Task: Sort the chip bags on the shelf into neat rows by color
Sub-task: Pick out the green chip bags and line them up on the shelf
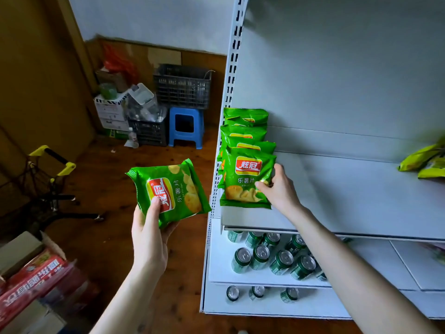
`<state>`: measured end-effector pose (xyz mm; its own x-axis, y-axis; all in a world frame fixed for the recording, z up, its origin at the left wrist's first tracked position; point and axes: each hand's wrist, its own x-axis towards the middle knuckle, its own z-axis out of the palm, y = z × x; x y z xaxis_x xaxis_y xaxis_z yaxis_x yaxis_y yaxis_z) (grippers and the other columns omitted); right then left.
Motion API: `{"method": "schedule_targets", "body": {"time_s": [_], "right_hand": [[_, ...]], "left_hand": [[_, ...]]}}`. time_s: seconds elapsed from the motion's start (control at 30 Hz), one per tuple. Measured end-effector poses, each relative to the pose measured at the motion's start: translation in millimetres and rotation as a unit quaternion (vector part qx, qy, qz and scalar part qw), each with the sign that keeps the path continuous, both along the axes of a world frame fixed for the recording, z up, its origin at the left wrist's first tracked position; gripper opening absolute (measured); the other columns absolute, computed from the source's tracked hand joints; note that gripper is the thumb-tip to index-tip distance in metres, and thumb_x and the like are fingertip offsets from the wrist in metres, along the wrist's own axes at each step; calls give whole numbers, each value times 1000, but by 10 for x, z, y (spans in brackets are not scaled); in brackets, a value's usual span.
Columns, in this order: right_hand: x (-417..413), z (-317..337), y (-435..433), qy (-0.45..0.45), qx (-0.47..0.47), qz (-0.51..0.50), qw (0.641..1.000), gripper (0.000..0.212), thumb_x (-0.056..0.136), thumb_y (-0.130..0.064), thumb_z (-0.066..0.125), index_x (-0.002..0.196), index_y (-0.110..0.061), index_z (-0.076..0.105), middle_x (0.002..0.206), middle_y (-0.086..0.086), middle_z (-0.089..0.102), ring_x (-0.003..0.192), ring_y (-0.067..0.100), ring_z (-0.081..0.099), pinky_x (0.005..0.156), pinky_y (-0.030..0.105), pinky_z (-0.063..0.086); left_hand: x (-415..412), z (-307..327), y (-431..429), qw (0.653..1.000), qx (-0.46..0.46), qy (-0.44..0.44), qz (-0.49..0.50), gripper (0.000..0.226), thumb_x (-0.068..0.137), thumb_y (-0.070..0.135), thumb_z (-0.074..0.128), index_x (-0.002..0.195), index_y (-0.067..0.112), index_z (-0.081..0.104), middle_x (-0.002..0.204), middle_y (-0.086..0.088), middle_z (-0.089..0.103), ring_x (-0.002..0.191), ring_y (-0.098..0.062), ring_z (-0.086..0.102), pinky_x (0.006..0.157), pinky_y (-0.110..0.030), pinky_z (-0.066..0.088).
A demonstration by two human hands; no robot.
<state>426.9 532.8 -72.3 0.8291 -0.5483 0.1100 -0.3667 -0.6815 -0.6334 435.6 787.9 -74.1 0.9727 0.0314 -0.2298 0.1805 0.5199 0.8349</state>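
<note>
A row of green chip bags (244,131) stood upright at the left end of the white shelf (361,189), running from the back panel toward the front edge, and the front bag (248,179) of that row stood just inside the shelf's lip. The right hand (279,189) reached in from the lower right, forearm stretched over the shelf edge, its grip pinching the front bag's lower right corner between thumb and fingers. The left hand (150,235) was raised off to the left of the shelf over the wooden floor (115,179), palm up, its grip closed on another green bag (168,191), thumb pressed on the red logo and the bag turned sideways and tilted. To the right of the row the shelf lay bare for a long stretch, and a few yellow-green bags (426,160) lay flat at its far right edge. On the lower shelf (240,276) green cans (281,257) stood in loose rows, with three more cans on the level beneath. Against the far wall a dark plastic crate (183,85) sat above a blue stool (186,126), beside a second crate holding clear plastic clutter. A shopping cart (45,179) with yellow handles stood at the left, and a cardboard box (31,280) at the lower left held red packages.
</note>
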Motion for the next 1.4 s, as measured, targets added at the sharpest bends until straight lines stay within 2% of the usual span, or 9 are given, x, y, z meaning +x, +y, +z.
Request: {"method": "schedule_targets", "body": {"time_s": [0.2, 0.33, 0.5, 0.6, 0.77, 0.93, 1.1, 1.27, 1.4], "right_hand": [[-65, -15, -11, -1, 13, -31, 999, 71, 81, -25, 68, 138, -7, 30, 114, 17, 61, 106, 33, 56, 81, 33, 42], [-232, 111, 187, -185, -2, -56, 981, 52, 80, -16, 70, 124, 0, 48, 108, 14, 61, 96, 26, 60, 82, 32, 46], [-356, 143, 667, -156, 123, 46, 979, 34, 83, -24, 66, 112, -10, 56, 100, 2, 61, 87, 8, 59, 77, 15, 50], [-380, 166, 790, -152, 288, 53, 944, 26, 86, -22, 62, 110, -18, 53, 97, 0, 64, 82, -4, 61, 78, 12, 49], [-404, 196, 658, -171, 426, 5, 888, 26, 84, -2, 61, 106, -14, 55, 85, 4, 64, 74, 13, 63, 63, 20, 55], [-448, 352, 327, -152, 333, 36, 930, 24, 82, 6, 60, 100, -11, 60, 83, 5, 62, 67, 2, 61, 65, 15, 52], [-446, 537, 197, -128, 285, 123, 942, 27, 81, 9, 60, 89, -17, 62, 77, -1, 63, 59, -6, 58, 60, 8, 46], [-473, 574, 103, -92, 235, 140, 958, 25, 80, 5, 64, 92, -17, 64, 80, -4, 63, 65, -7, 59, 67, 12, 48], [-587, 682, 132, -119, -40, 183, 975, 42, 73, -22, 74, 112, -19, 60, 118, -8, 55, 107, -1, 49, 96, 19, 36]], "left_hand": [[-7, 24, -22, 1000, 6, 7, -26, 12, 95, 17, 51, 103, 22, 58, 95, 3, 66, 83, -7, 66, 68, -26, 57], [-16, 83, -102, 999, 6, -4, -46, 16, 94, 16, 52, 108, 21, 57, 93, 5, 68, 78, -4, 68, 70, -27, 57], [-78, 190, -328, 995, -21, -27, -98, 14, 95, 15, 51, 104, 23, 57, 84, 9, 73, 78, -5, 70, 64, -25, 58], [-119, 209, -445, 991, -21, -43, -127, 19, 94, 16, 52, 112, 21, 56, 94, 4, 72, 83, -8, 70, 63, -24, 56], [-87, 217, -406, 975, -29, -70, -211, 32, 85, 25, 64, 115, 15, 58, 97, -1, 72, 87, -12, 69, 63, -23, 54], [165, 177, -157, 981, 14, -65, -184, 88, 39, 68, 82, 112, 23, 58, 106, -4, 69, 94, -17, 68, 79, -31, 54], [230, 192, -171, 919, 219, -152, -289, 53, 67, 35, 82, 113, 25, 60, 93, -8, 71, 85, -17, 69, 69, -24, 55], [217, 155, -249, 898, 247, -191, -311, 25, 83, 7, 66, 106, 17, 63, 88, -3, 73, 80, -14, 70, 65, -22, 55], [303, 240, -253, 789, 407, -308, -341, 24, 85, 9, 68, 107, 19, 66, 99, 3, 70, 86, -9, 67, 75, -19, 54]]}}
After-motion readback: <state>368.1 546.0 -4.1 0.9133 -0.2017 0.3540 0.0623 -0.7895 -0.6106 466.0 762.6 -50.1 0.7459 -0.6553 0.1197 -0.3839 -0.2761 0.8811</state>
